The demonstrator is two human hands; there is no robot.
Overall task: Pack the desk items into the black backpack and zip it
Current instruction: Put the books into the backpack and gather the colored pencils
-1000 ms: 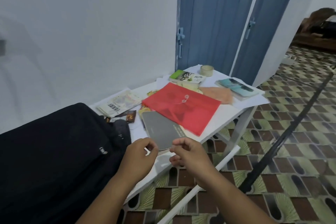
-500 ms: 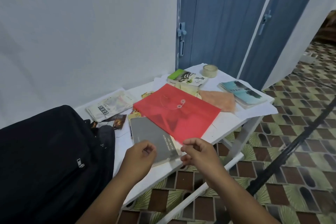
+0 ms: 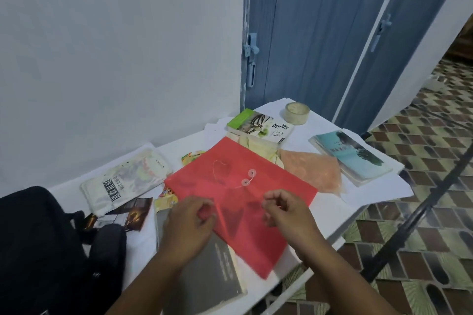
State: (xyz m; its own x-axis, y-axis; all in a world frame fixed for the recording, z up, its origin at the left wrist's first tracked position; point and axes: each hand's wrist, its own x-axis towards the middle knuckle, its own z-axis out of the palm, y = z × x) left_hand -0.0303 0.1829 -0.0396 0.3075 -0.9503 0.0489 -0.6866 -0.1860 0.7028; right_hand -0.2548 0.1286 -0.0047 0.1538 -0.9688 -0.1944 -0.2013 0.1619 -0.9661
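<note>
Here the black backpack (image 3: 38, 250) lay at the desk's (image 3: 320, 120) left end, cut off by the frame edge, its zip hidden. Both the left hand (image 3: 189, 227) and the right hand (image 3: 286, 210) hovered with loosely curled fingers over a red folder (image 3: 238, 202); any grasp could not be made out.

Your hands hovered over the red folder (image 3: 240, 202); the black backpack (image 3: 38, 250) blocked 9 o'clock, the wall (image 3: 115, 46) closed 11. Books, the tape roll (image 3: 297, 113) and the peach pouch (image 3: 313, 170) crowded 1 o'clock. Open floor (image 3: 422, 212) lay at 3.
</note>
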